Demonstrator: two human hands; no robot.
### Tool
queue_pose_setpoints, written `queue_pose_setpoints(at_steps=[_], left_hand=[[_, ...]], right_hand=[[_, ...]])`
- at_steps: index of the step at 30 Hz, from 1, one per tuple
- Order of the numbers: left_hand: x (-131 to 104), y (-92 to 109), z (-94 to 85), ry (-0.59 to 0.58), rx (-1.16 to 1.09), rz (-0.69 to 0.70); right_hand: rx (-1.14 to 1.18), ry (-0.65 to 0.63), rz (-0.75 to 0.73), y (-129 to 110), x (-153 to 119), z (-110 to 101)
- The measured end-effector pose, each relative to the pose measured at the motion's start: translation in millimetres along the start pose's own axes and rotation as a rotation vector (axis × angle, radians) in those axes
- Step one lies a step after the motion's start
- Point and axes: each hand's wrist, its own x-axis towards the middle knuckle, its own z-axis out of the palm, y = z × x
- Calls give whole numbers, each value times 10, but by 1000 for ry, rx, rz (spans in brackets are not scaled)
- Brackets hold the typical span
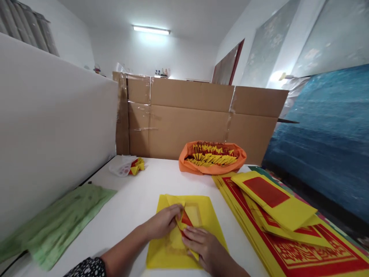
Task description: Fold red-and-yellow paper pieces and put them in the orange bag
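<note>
Left hand (163, 222) pinches the upper end of a narrow folded paper (186, 219), yellow with a red patch, while my right hand (206, 246) lays its fingers over the lower end; I cannot tell whether the right thumb grips from beneath. As I judge it, the piece is partway through being folded, slanting over a broad yellow sheet (213, 215) that lies flat on the worktop (150, 181). Keeping its creases lined up calls for a steady left pinch and light, even pressure from the right fingertips, without dragging the sheet below. On my right, the near edge of the red and yellow paper stack (317, 254) runs alongside the sheet, with only a narrow white strip between, so I'd keep the right elbow in. Beyond the sheet, white surface reaches to the orange bag (184, 163) of folded pieces (211, 158), with the cardboard (190, 123) standing behind it. Leftward there is more room, up to the green cloth (69, 219) and, farther back, the clear plastic bag (121, 169).
</note>
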Motion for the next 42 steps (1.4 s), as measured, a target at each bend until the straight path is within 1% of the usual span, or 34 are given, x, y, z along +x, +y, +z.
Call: queue_pose_setpoints(at_steps=[2,4,7,8,10,13,14,17,20,23,25,27,28,30,32,34,36,38,40,42], left_hand=[[-34,19,52,-16,23,-56],[-46,46,76,-46,77,-90],[-51,57,79,-125,163,-70],[-51,55,76,-151,183,-61],[-47,55,70,-195,208,-57],[-39,68,74,-235,206,-44],[-38,73,78,-236,188,-35],[-40,74,79,-206,94,-11],[-26,45,53,-141,-80,-40],[15,-23,45,12,-300,-136],[45,-89,74,112,-379,-190],[65,-159,123,170,-413,-227],[72,-190,149,182,-424,-240],[82,-235,191,207,-438,-256],[94,-255,210,220,-439,-250],[111,-255,205,224,-442,-238],[129,-243,185,211,-436,-234],[144,-228,159,195,-408,-241],[150,-214,139,186,-379,-250],[150,-201,129,186,-366,-258]], right_hand=[[77,-48,28,5,-38,5],[174,-58,73,41,-83,-31],[306,22,127,108,-106,-102],[343,51,149,124,-89,-125],[405,66,225,139,-16,-167],[418,41,415,131,159,-209],[405,36,459,127,219,-213],[369,8,525,128,361,-191],[336,-32,539,146,442,-153],[299,-49,539,149,497,-138],[283,-51,550,117,520,-136],[206,2,576,50,507,-114],[135,38,576,6,477,-87],[-31,97,517,-93,367,12],[-152,113,402,-181,202,170],[-216,130,340,-241,26,353],[-251,132,365,-269,-113,511],[-253,106,412,-280,-190,602],[-240,76,435,-287,-209,621],[-231,56,442,-299,-195,595]])
